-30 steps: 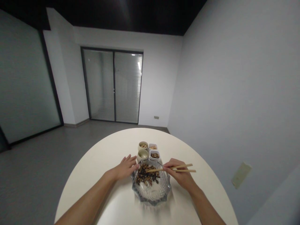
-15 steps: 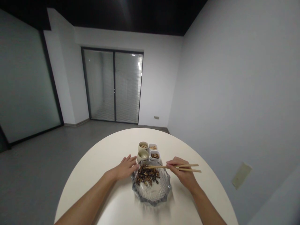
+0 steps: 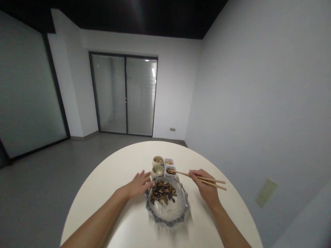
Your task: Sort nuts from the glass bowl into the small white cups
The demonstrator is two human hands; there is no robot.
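A pair of wooden chopsticks (image 3: 207, 179) is in my right hand (image 3: 204, 184), fingers closed round them. Their tips reach the small white square dish (image 3: 175, 176) that has dark seeds (image 3: 170, 171) in it. My left hand (image 3: 141, 184) lies with fingers spread, its thumb by the left rim of a clear glass bowl (image 3: 181, 210). Dark striped seeds (image 3: 162, 192), which look like sunflower seeds, are heaped in the bowl's far left half. Whether a seed is between the chopstick tips is too small to tell.
Behind the bowl stands a pale green cup (image 3: 157, 171). Past it are another cup (image 3: 158, 161) with pale nuts and a white dish (image 3: 169, 162) with light pieces. All stand on a round white table (image 3: 108, 172); a wall (image 3: 258, 103) runs close on the right.
My right hand has moved up and slightly right, carrying the chopstick tips from the seeds in the glass bowl to the near white dish. The left hand has stayed put.
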